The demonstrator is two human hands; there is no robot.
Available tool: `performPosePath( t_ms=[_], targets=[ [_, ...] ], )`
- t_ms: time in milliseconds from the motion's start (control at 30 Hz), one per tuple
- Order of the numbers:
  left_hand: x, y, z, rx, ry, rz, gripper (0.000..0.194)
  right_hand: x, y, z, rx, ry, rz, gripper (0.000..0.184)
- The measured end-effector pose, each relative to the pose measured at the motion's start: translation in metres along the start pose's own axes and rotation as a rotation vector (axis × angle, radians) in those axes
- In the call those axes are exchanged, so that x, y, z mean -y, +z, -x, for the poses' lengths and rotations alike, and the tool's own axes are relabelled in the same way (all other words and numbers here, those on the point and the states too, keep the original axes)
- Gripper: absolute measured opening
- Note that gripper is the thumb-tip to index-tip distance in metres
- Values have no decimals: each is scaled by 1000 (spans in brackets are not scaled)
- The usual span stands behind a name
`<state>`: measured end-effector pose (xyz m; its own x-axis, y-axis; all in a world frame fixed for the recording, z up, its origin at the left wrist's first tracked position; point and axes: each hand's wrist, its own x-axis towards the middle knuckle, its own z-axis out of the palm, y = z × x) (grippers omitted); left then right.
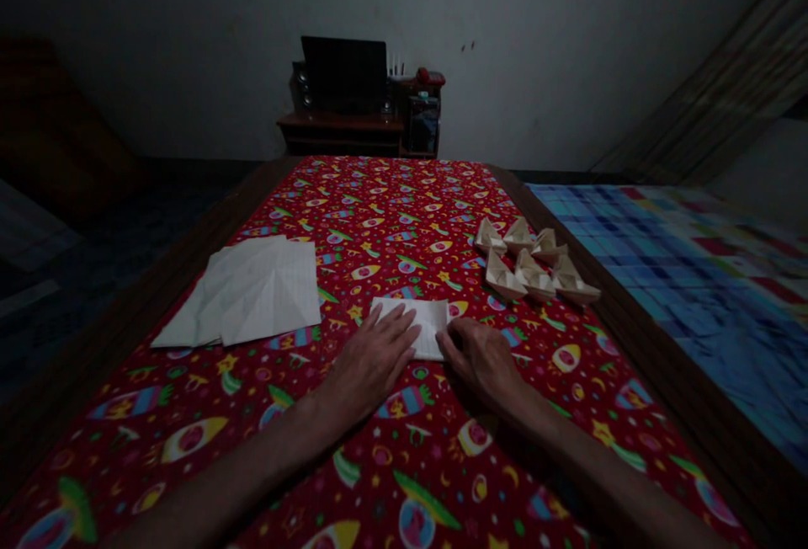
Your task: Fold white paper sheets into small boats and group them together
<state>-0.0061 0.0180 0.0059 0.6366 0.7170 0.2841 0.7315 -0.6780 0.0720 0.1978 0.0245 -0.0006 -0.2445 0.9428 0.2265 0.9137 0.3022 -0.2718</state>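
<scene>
A folded sheet of white lined paper lies on the red patterned cloth in front of me. My left hand rests flat over its left part, fingers stretched out. At the paper's right edge, my right hand has its fingers curled, with thumb and forefinger closed on the edge. To the left is a fanned stack of creased paper sheets. Several folded paper boats stand in two rows to the right.
The red cloth covers a table with dark wooden edges. Beyond its far end stands a desk with a black monitor. On the right is a bed with a blue checked cover.
</scene>
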Motion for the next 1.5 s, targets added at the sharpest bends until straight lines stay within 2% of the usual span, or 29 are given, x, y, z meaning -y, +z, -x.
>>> performPosePath(
  t_ms=[133, 333, 767, 1300, 1500],
  targets=[
    [-10, 6, 2, 65, 9, 71, 42, -1, 1, 0, -2, 5, 0, 29],
    [-10, 6, 3, 90, -5, 67, 44, 0, 0, -1, -3, -8, 13, 29],
    [-8, 4, 4, 107, 10, 22, 47, 2, -2, -2, 24, 23, 2, 29],
    [-11, 0, 8, 111, 51, 59, 48, 2, 1, -2, -32, -14, 33, 30],
    [-11, 1, 7, 106, 19, 62, 45, 5, -6, -4, 4, 12, 44, 23]
  ],
)
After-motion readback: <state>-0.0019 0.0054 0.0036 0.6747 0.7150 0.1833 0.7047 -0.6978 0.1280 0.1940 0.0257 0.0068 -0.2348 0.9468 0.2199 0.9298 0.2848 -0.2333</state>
